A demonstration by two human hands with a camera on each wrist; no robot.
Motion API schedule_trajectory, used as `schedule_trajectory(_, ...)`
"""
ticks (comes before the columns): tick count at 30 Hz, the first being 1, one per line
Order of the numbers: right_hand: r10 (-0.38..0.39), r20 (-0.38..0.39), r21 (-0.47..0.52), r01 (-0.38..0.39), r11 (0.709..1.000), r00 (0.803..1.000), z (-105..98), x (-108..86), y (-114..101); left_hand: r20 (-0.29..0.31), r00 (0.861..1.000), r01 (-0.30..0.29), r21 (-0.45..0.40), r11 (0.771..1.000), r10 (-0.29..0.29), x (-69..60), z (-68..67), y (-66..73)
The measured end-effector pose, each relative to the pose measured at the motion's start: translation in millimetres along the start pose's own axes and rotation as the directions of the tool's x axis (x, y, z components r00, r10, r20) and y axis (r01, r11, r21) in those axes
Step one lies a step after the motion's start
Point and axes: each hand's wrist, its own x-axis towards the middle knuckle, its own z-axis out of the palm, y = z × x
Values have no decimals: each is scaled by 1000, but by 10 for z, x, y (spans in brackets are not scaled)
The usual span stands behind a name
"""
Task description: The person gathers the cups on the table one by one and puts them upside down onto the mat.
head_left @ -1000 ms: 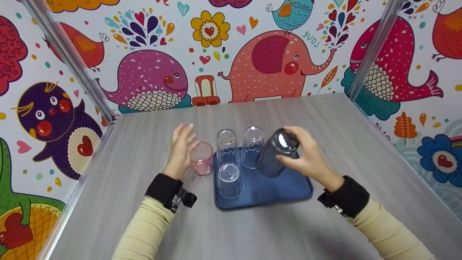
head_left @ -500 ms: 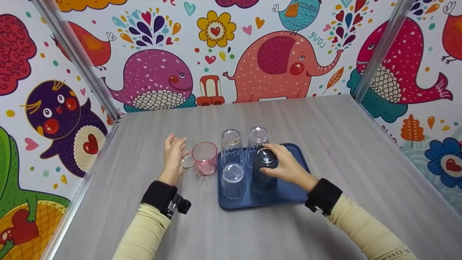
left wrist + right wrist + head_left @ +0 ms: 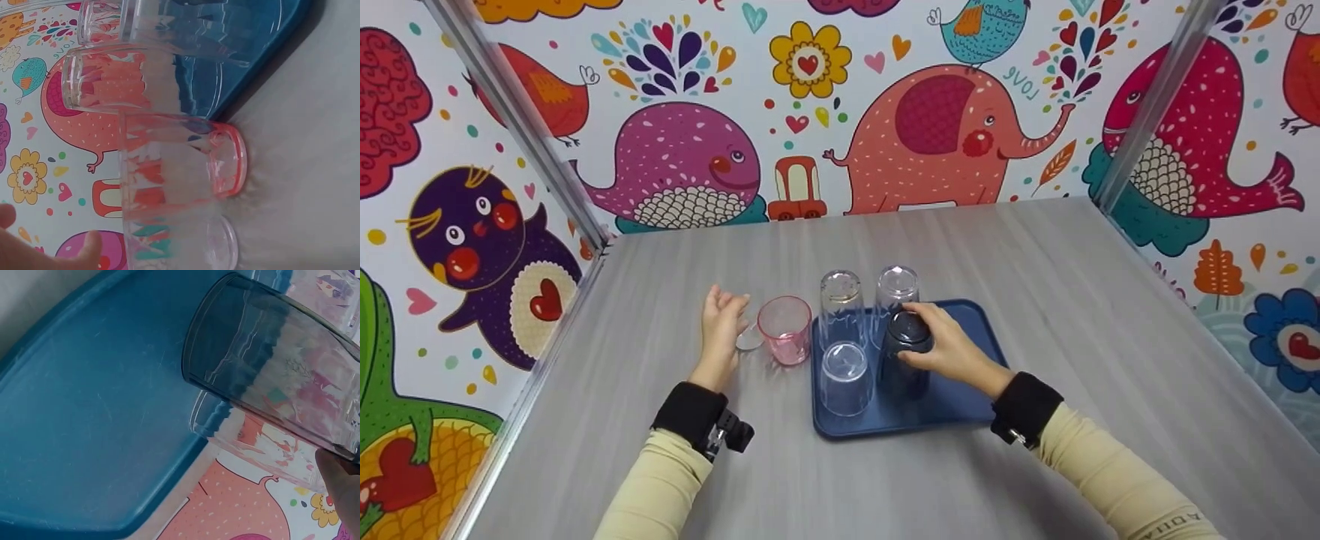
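My right hand (image 3: 952, 347) grips a dark grey glass (image 3: 906, 367) near its upturned base. The glass is upside down on the blue tray (image 3: 952, 409), among the clear glasses. In the right wrist view the dark glass (image 3: 253, 354) has its rim toward the tray. My left hand (image 3: 721, 334) is beside a clear glass (image 3: 750, 337) at the left, fingers loosely bent, not closed round it. Right of that clear glass, a pink glass (image 3: 785, 334) stands mouth up on the table. Fingers (image 3: 87, 250) show at the lower left of the left wrist view.
Two tall clear glasses, a left one (image 3: 841, 307) and a right one (image 3: 896, 289), stand upside down at the tray's back. A shorter clear glass (image 3: 847, 382) is upside down at its front left. Patterned walls (image 3: 885, 45) enclose the grey table (image 3: 675, 277).
My right hand has lowered the dark glass leftward and straightened it upright on the tray. My left hand has drawn back slightly from the pink glass, uncovering the clear glass.
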Motion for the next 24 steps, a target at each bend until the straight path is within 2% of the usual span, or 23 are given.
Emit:
schedule_trajectory(7,54,57,52,-57,997,997,-27,-8,-20,24,999,-42,108,993,40,16,48,-52)
schedule_trajectory(12,63,78,20,-64,998,995,-50,20,-62,32,999,-48,241,969,42,54,49,-36)
schedule_trajectory(15,34,73,-9,-34,999,997,-101,34,-45,43,998,-60,291,955,49,90,57,-17)
schedule_trajectory(17,0,29,26,0,1000,1000,-137,21,-10,48,997,-80,310,947,68,96,51,-22)
schedule_trajectory(20,-28,-98,104,38,994,995,-229,-50,79,54,994,-113,382,917,100,42,26,-78)
schedule_trajectory(22,-11,-196,158,43,986,981,-344,-121,177,63,993,-119,442,889,102,-20,8,-146)
schedule_trajectory(24,32,-269,161,12,987,963,-501,-196,323,77,993,-120,496,860,94,-82,-7,-232)
